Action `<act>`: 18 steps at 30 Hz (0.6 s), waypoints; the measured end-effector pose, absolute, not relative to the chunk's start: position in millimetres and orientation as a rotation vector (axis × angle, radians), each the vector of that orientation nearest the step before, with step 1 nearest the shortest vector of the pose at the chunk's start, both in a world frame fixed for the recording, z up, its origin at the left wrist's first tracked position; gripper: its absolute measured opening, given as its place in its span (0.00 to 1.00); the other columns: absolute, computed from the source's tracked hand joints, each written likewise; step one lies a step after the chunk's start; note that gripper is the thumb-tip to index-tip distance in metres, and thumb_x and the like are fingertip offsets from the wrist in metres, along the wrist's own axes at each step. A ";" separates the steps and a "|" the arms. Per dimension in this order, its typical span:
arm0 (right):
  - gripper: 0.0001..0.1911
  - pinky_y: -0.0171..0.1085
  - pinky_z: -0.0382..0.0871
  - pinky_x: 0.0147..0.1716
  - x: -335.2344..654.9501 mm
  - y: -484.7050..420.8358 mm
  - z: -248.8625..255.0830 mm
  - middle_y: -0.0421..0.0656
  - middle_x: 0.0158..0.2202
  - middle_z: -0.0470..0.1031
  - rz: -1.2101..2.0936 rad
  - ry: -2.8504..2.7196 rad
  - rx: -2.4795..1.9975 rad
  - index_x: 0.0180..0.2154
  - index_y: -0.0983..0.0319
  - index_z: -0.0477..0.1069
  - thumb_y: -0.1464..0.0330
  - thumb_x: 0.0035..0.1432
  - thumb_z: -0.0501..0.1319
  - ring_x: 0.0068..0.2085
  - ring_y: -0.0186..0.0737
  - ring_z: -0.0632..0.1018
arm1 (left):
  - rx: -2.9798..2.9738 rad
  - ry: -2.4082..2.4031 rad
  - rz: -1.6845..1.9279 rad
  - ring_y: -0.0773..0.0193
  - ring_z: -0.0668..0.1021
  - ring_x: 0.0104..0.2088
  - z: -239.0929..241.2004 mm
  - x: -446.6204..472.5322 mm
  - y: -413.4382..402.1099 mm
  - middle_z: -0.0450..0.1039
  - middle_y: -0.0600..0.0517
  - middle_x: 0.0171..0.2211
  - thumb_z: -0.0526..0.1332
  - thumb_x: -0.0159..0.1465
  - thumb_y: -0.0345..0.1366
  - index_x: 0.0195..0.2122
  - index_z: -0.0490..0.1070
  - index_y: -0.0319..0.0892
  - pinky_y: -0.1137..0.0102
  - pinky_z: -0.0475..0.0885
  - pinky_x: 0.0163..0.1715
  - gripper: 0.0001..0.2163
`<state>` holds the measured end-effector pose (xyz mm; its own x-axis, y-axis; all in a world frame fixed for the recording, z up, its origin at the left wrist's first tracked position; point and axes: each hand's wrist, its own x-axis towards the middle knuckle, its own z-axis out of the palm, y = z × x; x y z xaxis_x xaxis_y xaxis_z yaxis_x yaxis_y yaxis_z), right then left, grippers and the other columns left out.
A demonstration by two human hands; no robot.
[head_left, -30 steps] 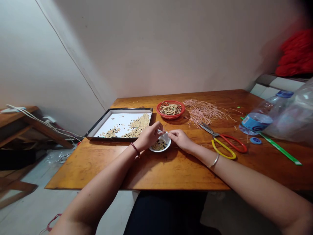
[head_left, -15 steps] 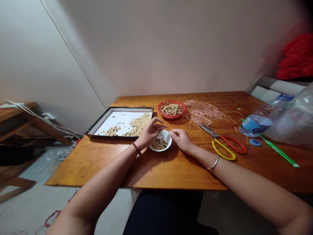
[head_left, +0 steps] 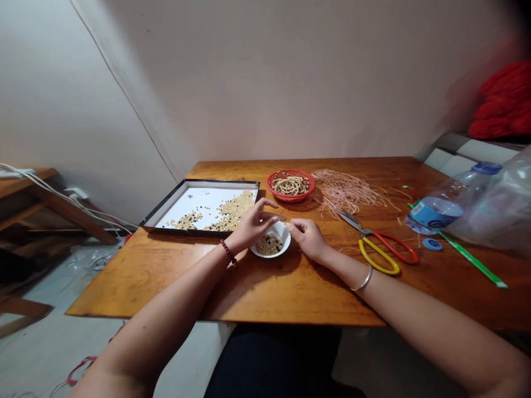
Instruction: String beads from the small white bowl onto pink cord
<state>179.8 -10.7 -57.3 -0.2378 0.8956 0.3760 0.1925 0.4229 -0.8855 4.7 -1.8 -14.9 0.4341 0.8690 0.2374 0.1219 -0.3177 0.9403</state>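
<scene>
A small white bowl (head_left: 286, 243) holds tan and black beads (head_left: 267, 245) on the wooden table. Over its left side is my left hand (head_left: 254, 224), a dark red bead bracelet at the wrist. Its fingers are curved and apart, and I see nothing held in them. My right hand (head_left: 307, 236) is at the bowl's right rim, thumb and fingers pinched together. What lies in that pinch is too small to make out. A black-edged tray (head_left: 178, 194) with loose tan and black beads stands just beyond my left hand.
Behind the bowl stands a red basket (head_left: 271, 188) of strung beads, with a tangle of pink cord (head_left: 346, 190) beside it. To the right lie scissors (head_left: 367, 235), a blue cap (head_left: 432, 244), a green strip (head_left: 473, 260) and a plastic bottle (head_left: 442, 207). The table's front edge is near me.
The view has shifted slightly, so the table's left side sits a little further left. Both hands keep nearly the same pose by the bowl.
</scene>
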 end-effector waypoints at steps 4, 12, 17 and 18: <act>0.21 0.32 0.49 0.22 179.4 -12.0 -56.9 0.36 0.19 0.52 0.885 -1.710 -0.985 0.18 0.61 0.53 0.58 0.58 0.53 0.22 0.30 0.57 | 1.737 0.884 0.978 0.63 0.79 0.33 -13.0 5.6 -2.8 0.77 0.46 0.34 0.60 0.60 0.39 0.42 0.58 0.41 0.73 0.73 0.29 0.14; 0.20 0.32 0.49 0.22 179.8 -11.8 -58.1 0.36 0.19 0.52 0.877 -1.735 -1.004 0.19 0.61 0.54 0.58 0.58 0.53 0.23 0.30 0.58 | 1.762 0.923 0.951 0.62 0.80 0.35 -13.7 3.2 -3.6 0.77 0.46 0.34 0.62 0.60 0.41 0.44 0.58 0.41 0.74 0.73 0.30 0.17; 0.20 0.32 0.49 0.22 178.9 -14.8 -58.3 0.36 0.19 0.53 0.849 -1.757 -1.016 0.19 0.61 0.55 0.58 0.59 0.52 0.23 0.31 0.58 | 1.841 0.970 0.924 0.64 0.79 0.34 -10.1 1.9 -5.4 0.77 0.48 0.32 0.63 0.59 0.42 0.45 0.62 0.40 0.74 0.72 0.30 0.17; 0.21 0.33 0.49 0.22 178.6 -15.8 -58.1 0.36 0.19 0.53 0.850 -1.762 -1.007 0.19 0.61 0.55 0.58 0.59 0.52 0.23 0.31 0.58 | 1.868 0.979 0.905 0.64 0.79 0.33 -9.5 1.8 -5.5 0.77 0.48 0.32 0.63 0.59 0.43 0.44 0.64 0.39 0.74 0.72 0.30 0.17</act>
<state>178.6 -15.8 -58.1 -0.2562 0.8944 0.3666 0.2702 0.4304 -0.8613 1.8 -5.5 -9.5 0.4386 0.8729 0.2139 0.2820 -0.3597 0.8895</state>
